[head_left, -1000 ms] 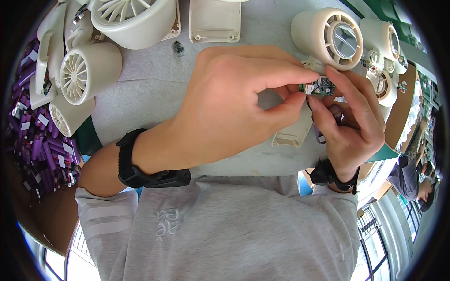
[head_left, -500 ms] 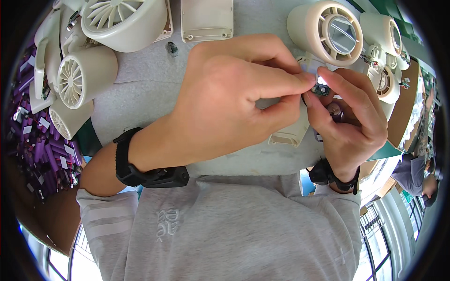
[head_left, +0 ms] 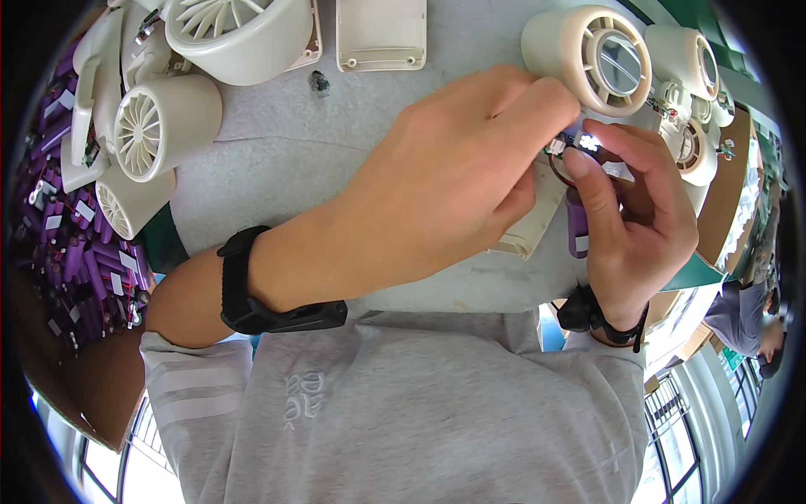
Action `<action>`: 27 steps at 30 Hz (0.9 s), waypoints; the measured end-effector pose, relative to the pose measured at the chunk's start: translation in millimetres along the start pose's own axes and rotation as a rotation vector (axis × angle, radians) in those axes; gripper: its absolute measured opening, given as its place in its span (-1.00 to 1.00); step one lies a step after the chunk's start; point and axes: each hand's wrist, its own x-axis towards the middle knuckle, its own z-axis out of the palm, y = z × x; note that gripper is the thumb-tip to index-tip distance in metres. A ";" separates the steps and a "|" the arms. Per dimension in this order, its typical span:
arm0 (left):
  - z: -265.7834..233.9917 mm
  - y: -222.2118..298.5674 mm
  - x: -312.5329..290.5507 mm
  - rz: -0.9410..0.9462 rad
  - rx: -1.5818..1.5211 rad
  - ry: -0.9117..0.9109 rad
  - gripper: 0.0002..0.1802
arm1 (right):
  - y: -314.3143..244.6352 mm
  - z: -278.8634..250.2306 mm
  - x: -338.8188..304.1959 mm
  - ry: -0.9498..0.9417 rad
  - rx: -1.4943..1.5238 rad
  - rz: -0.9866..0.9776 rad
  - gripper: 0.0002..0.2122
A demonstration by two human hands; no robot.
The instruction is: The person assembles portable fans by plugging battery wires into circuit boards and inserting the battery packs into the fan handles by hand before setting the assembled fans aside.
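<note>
Pinching a small circuit board [head_left: 579, 143] from both sides, the left hand [head_left: 445, 185] and right hand [head_left: 638, 218] meet at two o'clock. Its long axis runs left-right between narrowly closed fingertips, just below the cream fan housing [head_left: 600, 59]; a purple battery [head_left: 578, 223] hangs underneath.

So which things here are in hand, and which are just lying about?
In hand:
- small circuit board, pinched between left hand and right hand
- purple battery cell
- cream housing piece

Lying about:
- cream fan housings
- flat cover plate
- purple cells
</note>
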 end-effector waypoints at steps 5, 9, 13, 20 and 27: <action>-6.3 -0.9 2.2 -0.055 -0.037 -0.062 -0.53 | -4.8 -5.2 -0.3 -0.037 -0.183 0.047 -0.77; -14.3 4.1 4.7 -0.154 -0.152 -0.144 -0.56 | -6.8 -5.2 -0.3 -0.047 -0.205 0.034 -0.77; -13.4 2.0 5.4 -0.130 -0.140 -0.142 -0.59 | -3.2 -3.8 1.7 -0.031 -0.240 -0.036 -0.78; -9.2 1.2 5.0 -0.179 -0.159 -0.125 -0.60 | -2.6 1.6 3.8 0.031 -0.333 -0.179 -0.78; -9.8 0.0 5.0 -0.196 -0.200 -0.090 -0.59 | -5.7 7.4 3.0 0.101 -0.296 -0.030 -0.78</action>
